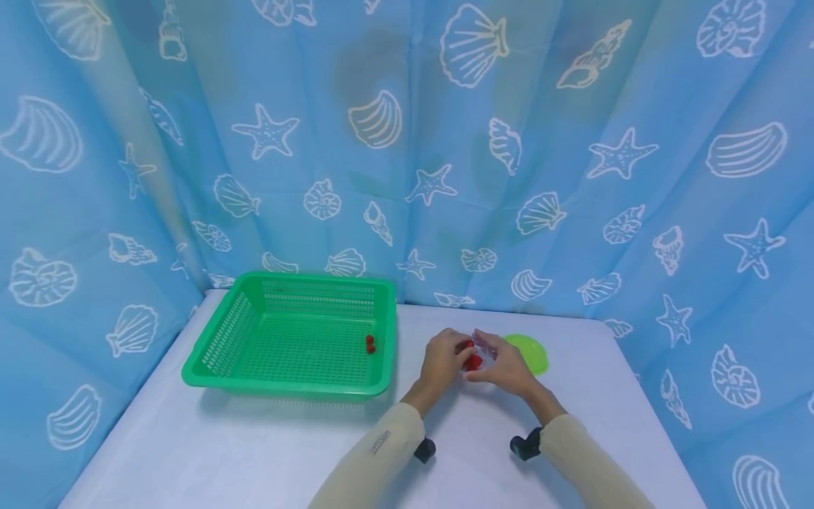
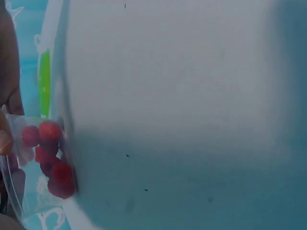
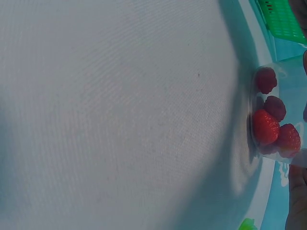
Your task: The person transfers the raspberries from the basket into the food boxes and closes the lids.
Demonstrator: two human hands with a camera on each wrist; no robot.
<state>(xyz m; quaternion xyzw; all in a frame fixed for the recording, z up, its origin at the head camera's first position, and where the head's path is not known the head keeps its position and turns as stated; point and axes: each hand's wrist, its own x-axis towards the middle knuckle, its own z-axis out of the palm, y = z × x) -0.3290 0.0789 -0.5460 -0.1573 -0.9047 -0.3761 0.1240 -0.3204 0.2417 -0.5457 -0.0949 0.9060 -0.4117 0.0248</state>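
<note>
A clear plastic cup (image 1: 480,351) with several red raspberries (image 3: 265,127) in it is between the two hands, right of the green basket. My left hand (image 1: 441,359) grips its left side, fingers bent over the rim. On the other side my right hand (image 1: 509,365) holds the cup, thumb nearer me and fingers at the far side. The berries (image 2: 61,175) gather near the bottom in the left wrist view, where the see-through wall shows them. In both wrist views most of each hand is hidden beyond the frame edge.
The green slotted basket (image 1: 286,387) stands at the left, with two small red berries (image 1: 370,344) by its right wall. A lime-green round lid (image 1: 531,352) lies just behind the right hand. A blue shell-print curtain (image 1: 407,155) surrounds the white table (image 1: 254,452).
</note>
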